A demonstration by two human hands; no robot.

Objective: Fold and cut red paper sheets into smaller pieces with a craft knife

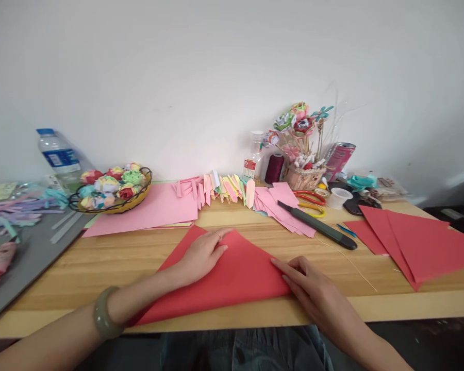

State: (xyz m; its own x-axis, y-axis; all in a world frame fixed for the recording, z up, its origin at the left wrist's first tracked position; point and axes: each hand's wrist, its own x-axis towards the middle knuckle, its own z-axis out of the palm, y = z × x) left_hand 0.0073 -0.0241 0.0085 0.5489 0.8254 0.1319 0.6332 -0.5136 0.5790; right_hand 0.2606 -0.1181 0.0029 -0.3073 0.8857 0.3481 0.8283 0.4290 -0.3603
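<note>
Red paper (232, 278) lies under the spread left hand (201, 253); the right hand (309, 283) touches its right edge, pinch unclear.

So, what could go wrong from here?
The left corner of the folded red sheet lies close to the front edge of the table, so it might get bent if brushed. The dark green tool rests partly on loose pink slips; nudging it could scatter them.

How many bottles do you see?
2. The blue-capped bottle is behind the basket of paper flowers on the left; the white-capped bottle is near the wall, just left of the purple spool. Others might be hidden.
</note>
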